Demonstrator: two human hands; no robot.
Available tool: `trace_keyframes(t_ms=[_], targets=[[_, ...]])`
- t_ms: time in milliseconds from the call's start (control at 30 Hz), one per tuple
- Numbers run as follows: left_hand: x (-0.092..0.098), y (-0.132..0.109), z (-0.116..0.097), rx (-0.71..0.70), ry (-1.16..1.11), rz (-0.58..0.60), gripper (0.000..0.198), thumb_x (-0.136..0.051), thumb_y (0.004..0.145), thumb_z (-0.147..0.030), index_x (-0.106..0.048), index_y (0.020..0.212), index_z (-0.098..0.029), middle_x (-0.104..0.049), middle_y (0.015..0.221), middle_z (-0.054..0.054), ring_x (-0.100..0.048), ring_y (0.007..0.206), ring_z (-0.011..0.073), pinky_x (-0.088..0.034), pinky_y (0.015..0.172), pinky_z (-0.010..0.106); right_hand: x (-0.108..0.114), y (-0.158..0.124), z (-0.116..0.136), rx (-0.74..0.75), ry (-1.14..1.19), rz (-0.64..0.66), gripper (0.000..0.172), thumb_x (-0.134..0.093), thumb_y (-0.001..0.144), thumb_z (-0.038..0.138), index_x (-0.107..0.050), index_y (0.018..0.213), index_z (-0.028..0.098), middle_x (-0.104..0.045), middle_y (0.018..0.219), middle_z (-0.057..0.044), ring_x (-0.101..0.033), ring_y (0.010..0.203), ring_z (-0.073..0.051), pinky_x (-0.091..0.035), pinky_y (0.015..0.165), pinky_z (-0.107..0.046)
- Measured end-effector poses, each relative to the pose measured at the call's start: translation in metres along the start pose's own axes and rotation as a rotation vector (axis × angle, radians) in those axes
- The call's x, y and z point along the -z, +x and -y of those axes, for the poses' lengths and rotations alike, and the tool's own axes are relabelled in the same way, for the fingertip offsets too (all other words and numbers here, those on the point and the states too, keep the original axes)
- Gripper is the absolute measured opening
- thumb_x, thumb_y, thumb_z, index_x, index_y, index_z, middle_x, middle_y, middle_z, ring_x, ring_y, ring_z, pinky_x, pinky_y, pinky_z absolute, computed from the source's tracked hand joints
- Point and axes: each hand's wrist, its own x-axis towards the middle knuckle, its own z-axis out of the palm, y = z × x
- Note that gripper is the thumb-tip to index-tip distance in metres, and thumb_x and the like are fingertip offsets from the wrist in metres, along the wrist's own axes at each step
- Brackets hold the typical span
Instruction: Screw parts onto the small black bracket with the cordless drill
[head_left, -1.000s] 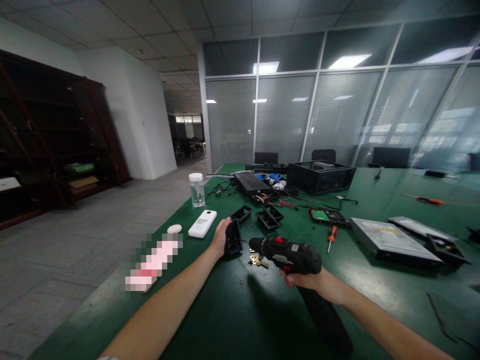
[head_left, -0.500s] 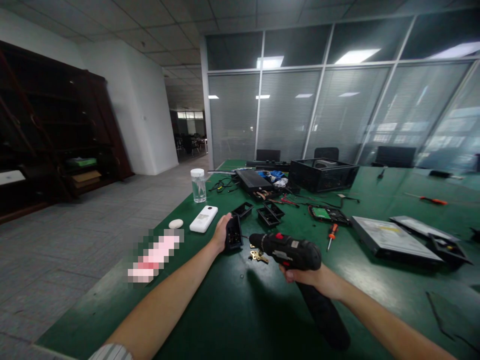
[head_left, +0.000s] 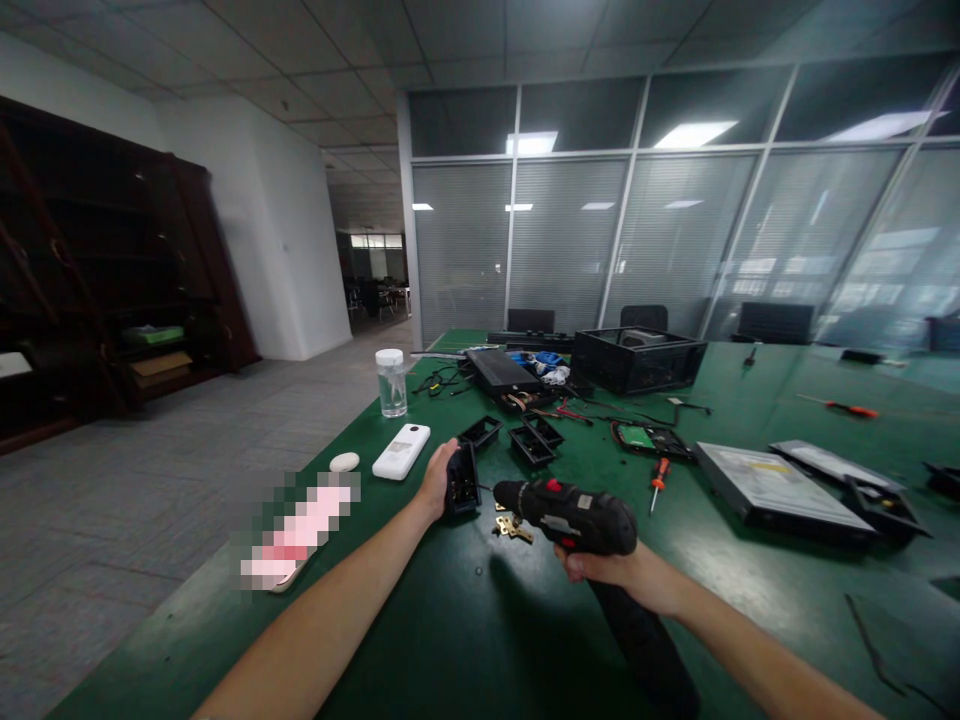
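Observation:
My left hand [head_left: 436, 482] is closed around the outer side of a small black plastic box [head_left: 463, 480], tilted so its hollow face points right. In my right hand [head_left: 600, 562] is a black cordless drill [head_left: 577, 512], gripped by the handle with its chuck facing left. A thin bit reaches from the chuck toward the box; whether its tip touches anything inside is too small to tell. Several small brass-coloured metal pieces [head_left: 513, 528] lie on the green table below the chuck. Just behind the box rest more black plastic boxes [head_left: 532, 447].
On the left are a white power bank [head_left: 402, 452], a white oval case [head_left: 344, 462] and a clear jar [head_left: 391, 385]. Rightward lie an orange screwdriver [head_left: 659, 478], a green circuit board [head_left: 637, 437] and a flat metal drive [head_left: 772, 490]. A black computer case [head_left: 637, 362] stands at the back.
The whole view has shifted slightly, with the scene sitting a little lower and further left. Both hands keep their holds, and the drill and box stay in nearly the same arrangement.

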Motion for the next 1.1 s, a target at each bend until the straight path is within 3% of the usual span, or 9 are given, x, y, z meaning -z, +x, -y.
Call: trace_keyframes(t_ms=[300,1100], targets=[[0.0019,0.0036,0.0030,-0.033,-0.010,0.044,0.040,-0.058,0.066,-0.051,-0.052,0.085,-0.017,-0.054,0.064,-0.001,-0.054,0.054,0.0125,-0.040,0.052,0.024,-0.0014,-0.0015,0.0019,-0.016,-0.007,-0.019,0.028,-0.060,0.072,0.039,-0.056,0.083,0.014,-0.051,0.074,-0.003,-0.048,0.069,-0.015,-0.042,0.066,-0.030],[-0.0019,-0.0019,0.0002,-0.009,-0.020,-0.012,0.035,-0.060,0.065,-0.048,-0.053,0.081,-0.017,-0.056,0.062,-0.002,-0.055,0.055,0.0124,-0.040,0.055,0.023,-0.0014,-0.0030,0.0007,-0.045,-0.068,-0.026,0.030,-0.061,0.070,0.043,-0.056,0.081,0.015,-0.050,0.074,-0.001,-0.045,0.068,-0.015,-0.039,0.061,-0.026]])
